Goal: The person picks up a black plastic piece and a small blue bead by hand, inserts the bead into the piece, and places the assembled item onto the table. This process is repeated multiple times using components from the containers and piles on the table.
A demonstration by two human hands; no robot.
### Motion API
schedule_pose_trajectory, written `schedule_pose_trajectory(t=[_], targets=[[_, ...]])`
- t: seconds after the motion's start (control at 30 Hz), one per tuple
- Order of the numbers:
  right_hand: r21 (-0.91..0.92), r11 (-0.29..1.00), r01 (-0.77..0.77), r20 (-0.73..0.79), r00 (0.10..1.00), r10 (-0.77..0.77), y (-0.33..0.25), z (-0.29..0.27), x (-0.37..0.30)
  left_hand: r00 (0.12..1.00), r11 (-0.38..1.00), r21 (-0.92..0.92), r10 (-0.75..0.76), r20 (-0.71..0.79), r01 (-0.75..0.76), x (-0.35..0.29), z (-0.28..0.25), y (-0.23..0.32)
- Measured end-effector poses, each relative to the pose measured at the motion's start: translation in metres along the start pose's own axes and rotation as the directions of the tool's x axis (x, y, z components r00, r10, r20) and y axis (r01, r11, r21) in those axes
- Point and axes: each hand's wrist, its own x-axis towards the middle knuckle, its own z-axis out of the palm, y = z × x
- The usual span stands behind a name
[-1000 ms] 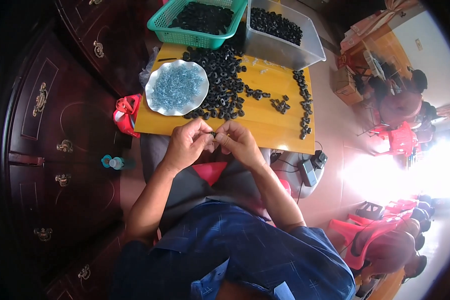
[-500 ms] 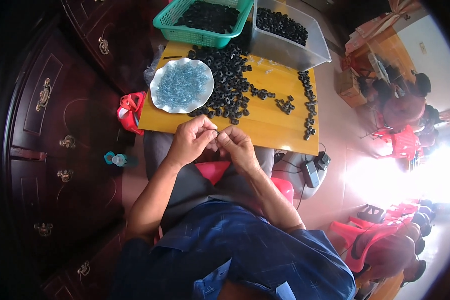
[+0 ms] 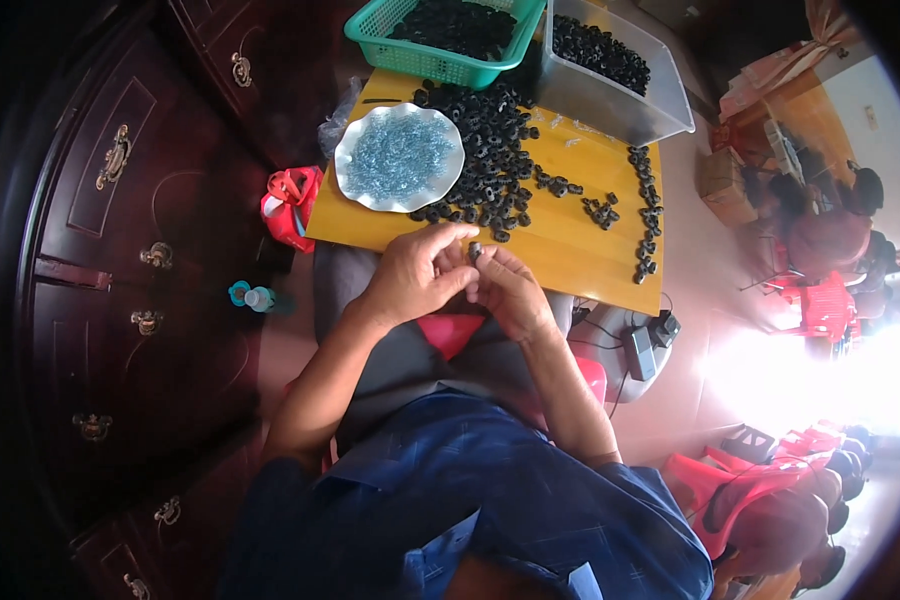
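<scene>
One small part (image 3: 475, 250), dark and stubby, its finer detail too small to tell, sits between the two hands, gripped by the fingertips of the right hand (image 3: 513, 295). Its long axis runs roughly upright in the view, upper end toward the table (image 3: 570, 258). The thumb and forefinger of the left hand (image 3: 410, 275) stand apart, curved. Beyond: one plate (image 3: 398, 206), one green basket (image 3: 420, 65), one clear tub (image 3: 620, 115).

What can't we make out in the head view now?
All head view:
Dark part in the right hand: too small for detail.
Left hand, palm side: hidden by the hand itself.
Pale blue pieces on the white plate: too small to separate.
Green basket, far rim: cut off by top edge.
</scene>
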Motion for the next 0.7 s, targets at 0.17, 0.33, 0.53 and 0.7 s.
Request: schedule_pose_trajectory(t=[0.17, 0.33, 0.53, 0.7], targets=[[0.111, 0.993, 0.03, -0.057, 0.998, -0.024, 0.005, 0.018, 0.0, 0.977, 0.926, 0.34, 0.201, -0.077, -0.164, -0.001, 0.01, 0.005], [0.121, 0.992, 0.047, -0.001, 0.999, -0.047, 0.012, 0.014, 0.003, 0.951, 0.856, 0.463, 0.299, -0.08, -0.23, -0.001, 0.009, -0.007], [0.134, 0.991, 0.018, -0.077, 0.997, -0.008, 0.005, 0.019, 0.001, 0.968, 0.89, 0.408, 0.246, -0.051, -0.204, -0.002, 0.008, -0.005], [0.076, 0.996, 0.044, -0.026, 0.999, -0.043, 0.013, 0.006, 0.007, 0.976, 0.913, 0.359, 0.214, -0.024, -0.191, -0.001, 0.007, -0.003]])
